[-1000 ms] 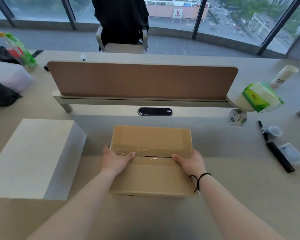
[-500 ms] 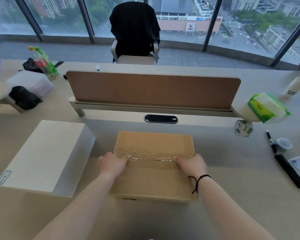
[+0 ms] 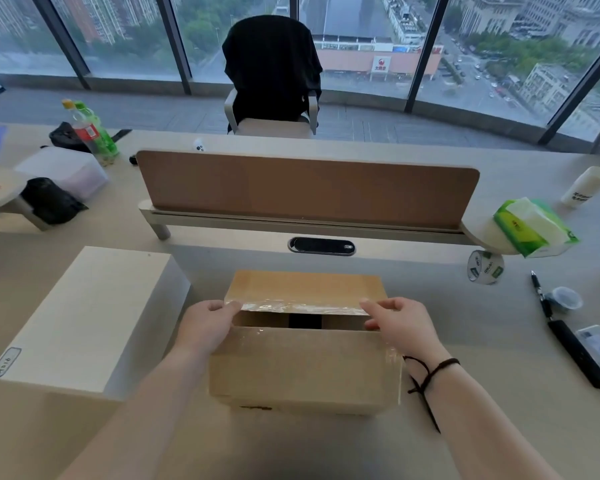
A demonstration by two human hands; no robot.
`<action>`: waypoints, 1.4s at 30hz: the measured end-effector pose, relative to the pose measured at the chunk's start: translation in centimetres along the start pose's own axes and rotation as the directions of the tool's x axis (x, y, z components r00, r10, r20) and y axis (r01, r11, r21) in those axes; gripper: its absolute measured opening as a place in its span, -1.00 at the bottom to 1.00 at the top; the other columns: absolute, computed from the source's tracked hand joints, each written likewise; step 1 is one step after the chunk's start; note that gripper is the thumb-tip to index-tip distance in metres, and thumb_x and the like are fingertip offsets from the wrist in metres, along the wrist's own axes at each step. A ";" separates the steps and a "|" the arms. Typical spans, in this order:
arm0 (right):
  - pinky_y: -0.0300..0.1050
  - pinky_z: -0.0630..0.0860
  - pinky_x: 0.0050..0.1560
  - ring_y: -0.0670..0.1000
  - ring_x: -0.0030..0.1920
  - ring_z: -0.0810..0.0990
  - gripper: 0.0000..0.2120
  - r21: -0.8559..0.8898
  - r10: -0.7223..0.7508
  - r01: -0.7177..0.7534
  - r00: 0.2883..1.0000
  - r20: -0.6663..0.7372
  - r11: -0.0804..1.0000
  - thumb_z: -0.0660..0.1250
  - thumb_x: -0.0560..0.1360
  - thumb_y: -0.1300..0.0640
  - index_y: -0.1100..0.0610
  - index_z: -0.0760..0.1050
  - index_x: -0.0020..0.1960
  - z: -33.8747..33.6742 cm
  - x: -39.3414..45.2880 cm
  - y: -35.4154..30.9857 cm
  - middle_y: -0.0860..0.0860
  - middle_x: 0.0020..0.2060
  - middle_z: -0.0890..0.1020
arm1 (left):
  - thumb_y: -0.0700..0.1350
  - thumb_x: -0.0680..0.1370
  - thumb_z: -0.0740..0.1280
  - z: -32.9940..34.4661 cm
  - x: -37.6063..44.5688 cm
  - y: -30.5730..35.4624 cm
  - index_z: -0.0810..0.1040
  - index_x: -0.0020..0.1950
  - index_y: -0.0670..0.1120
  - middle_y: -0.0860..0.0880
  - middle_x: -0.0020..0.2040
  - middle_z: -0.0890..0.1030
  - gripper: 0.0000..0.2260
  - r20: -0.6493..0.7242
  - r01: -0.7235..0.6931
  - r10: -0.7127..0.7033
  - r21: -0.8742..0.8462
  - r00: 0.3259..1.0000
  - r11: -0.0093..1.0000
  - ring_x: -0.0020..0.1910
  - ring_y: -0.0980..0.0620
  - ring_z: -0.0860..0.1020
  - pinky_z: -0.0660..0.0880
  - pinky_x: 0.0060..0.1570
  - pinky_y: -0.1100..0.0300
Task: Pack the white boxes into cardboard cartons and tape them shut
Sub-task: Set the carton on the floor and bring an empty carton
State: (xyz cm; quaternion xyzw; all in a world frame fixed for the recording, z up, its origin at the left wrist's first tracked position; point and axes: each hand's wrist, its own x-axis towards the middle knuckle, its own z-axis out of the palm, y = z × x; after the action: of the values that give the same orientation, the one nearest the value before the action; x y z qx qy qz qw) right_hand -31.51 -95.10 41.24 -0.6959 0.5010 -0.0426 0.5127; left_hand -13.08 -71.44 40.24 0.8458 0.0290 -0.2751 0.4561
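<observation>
Head view: cardboard carton point(image 3: 305, 368), near centre of table point(image 3: 465, 427); left hand point(image 3: 207, 327) and right hand point(image 3: 400, 323) each pinch its taped far flap point(image 3: 305, 289), lifted. White box point(image 3: 84, 320) left, unpacked. Tape roll point(image 3: 485, 267) far right. Packing, sealing remain.

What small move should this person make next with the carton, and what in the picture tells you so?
Probably swing the far flap fully back. The left hand and right hand pinch its taped edge, it is only partly raised off the carton, and the white box waits unpacked beside it.
</observation>
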 end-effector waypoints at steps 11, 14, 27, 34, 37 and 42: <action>-0.28 0.50 -0.35 -0.14 -0.39 0.61 -0.64 -0.374 0.059 0.106 0.913 0.405 0.921 0.48 0.43 -0.22 0.10 0.66 -0.13 -0.9 -2.8 -1.6 -0.12 -0.25 0.74 | 0.24 0.53 0.39 -2.2 -2.2 1.0 0.62 0.10 0.11 -0.01 -0.20 0.72 -0.73 0.248 -0.086 -0.009 0.371 0.969 0.925 -0.33 0.04 0.60 0.54 -0.11 0.12; -0.26 0.53 -0.24 -0.14 -0.35 0.58 -0.59 -0.444 0.080 0.163 0.874 0.480 0.881 0.48 0.39 -0.29 0.08 0.64 -0.13 -0.3 -3.5 -0.9 -0.12 -0.22 0.74 | 0.24 0.52 0.41 -2.0 -3.0 0.5 0.55 0.26 0.07 0.00 -0.15 0.71 -0.60 0.258 -0.108 -0.014 0.453 0.966 0.885 -0.40 0.07 0.61 0.58 -0.11 0.16; 0.03 0.09 0.58 0.06 0.61 0.06 -0.14 -0.639 -0.023 0.314 0.907 0.421 0.702 0.33 0.43 -0.40 -0.13 0.11 0.60 3.6 -6.1 4.8 0.04 0.61 0.11 | 0.41 0.52 0.23 0.7 -5.5 -4.7 0.04 0.64 0.13 -0.04 0.66 -0.01 -0.20 0.369 -0.293 -0.053 0.810 0.928 0.507 0.63 -0.10 0.01 0.19 0.53 -0.07; 0.15 -0.31 0.58 -0.03 0.58 -0.41 -0.19 -0.682 -0.150 0.195 0.981 0.125 0.705 -0.04 0.51 -0.50 -0.13 -0.08 0.63 6.8 -7.9 9.9 -0.01 0.61 -0.31 | 0.47 0.54 -0.01 2.7 -5.7 -10.2 -0.18 0.65 0.13 -0.02 0.61 -0.40 -0.20 0.339 -0.384 0.188 0.726 0.922 0.571 0.59 -0.11 -0.38 -0.03 0.58 -0.16; 0.15 -0.39 0.55 -0.05 0.54 -0.49 -0.22 -0.714 -0.230 0.193 0.972 0.046 0.673 -0.16 0.53 -0.49 -0.15 -0.15 0.63 7.9 -8.3 11.5 -0.02 0.58 -0.39 | 0.50 0.52 -0.11 2.9 -5.6 -11.8 -0.19 0.65 0.12 -0.01 0.60 -0.42 -0.19 0.309 -0.445 0.327 0.710 0.893 0.545 0.58 -0.12 -0.42 -0.12 0.59 -0.11; 0.18 -0.42 0.53 -0.03 0.53 -0.52 -0.25 -0.740 -0.227 0.174 0.973 0.029 0.650 -0.24 0.51 -0.48 -0.20 -0.22 0.62 8.3 -8.3 12.0 -0.05 0.57 -0.41 | 0.49 0.51 -0.19 3.3 -5.4 -12.4 -0.21 0.65 0.11 -0.06 0.59 -0.43 -0.20 0.301 -0.465 0.383 0.750 0.873 0.471 0.59 -0.16 -0.38 -0.21 0.58 -0.11</action>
State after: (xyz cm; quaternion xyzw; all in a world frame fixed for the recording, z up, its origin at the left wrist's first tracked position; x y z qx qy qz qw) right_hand -38.73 -83.06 32.02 -0.8925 0.4121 0.0840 0.1629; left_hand -22.77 -65.69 32.08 0.9246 -0.3295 -0.1743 0.0785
